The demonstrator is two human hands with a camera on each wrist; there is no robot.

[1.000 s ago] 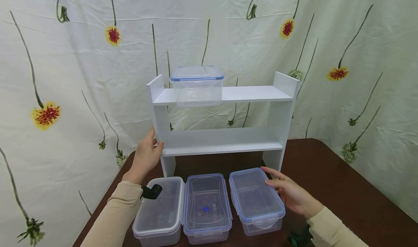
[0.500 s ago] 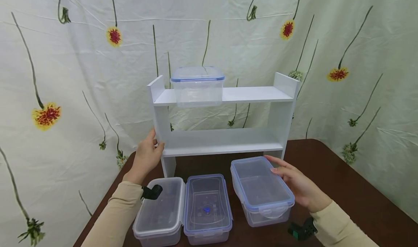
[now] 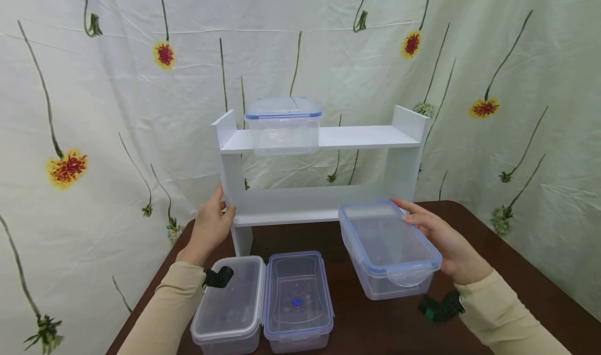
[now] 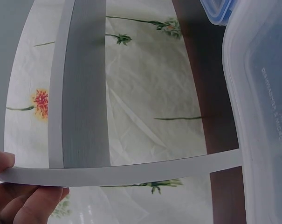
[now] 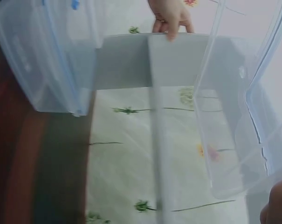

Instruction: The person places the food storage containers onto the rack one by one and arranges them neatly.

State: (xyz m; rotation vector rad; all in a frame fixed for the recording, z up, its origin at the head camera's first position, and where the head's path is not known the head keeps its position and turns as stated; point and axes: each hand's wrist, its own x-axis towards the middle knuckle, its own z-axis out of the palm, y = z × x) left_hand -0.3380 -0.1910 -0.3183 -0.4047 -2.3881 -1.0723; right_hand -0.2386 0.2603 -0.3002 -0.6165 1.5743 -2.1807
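My left hand (image 3: 209, 228) grips the left side panel of the white two-tier shelf (image 3: 319, 217); in the left wrist view the thumb and fingers (image 4: 33, 205) lie on either side of the panel's edge. My right hand (image 3: 446, 245) holds a clear lidded box (image 3: 389, 240) with a blue rim by its right side, raised above the table and tilted, in front of the lower board's right end. In the right wrist view this box (image 5: 229, 140) hangs at the right, with part of my hand (image 5: 277, 203) at the edge.
Another blue-rimmed box (image 3: 284, 131) stands at the left of the top board. On the brown table (image 3: 469, 256), a white-lidded box (image 3: 230, 297) and a blue-rimmed box (image 3: 298, 292) stand side by side. Behind hangs a flower-patterned cloth (image 3: 188, 110).
My right hand has lifted its box from beside the other two, moving it up, a little right and toward the shelf. My left hand has stayed on the side panel.
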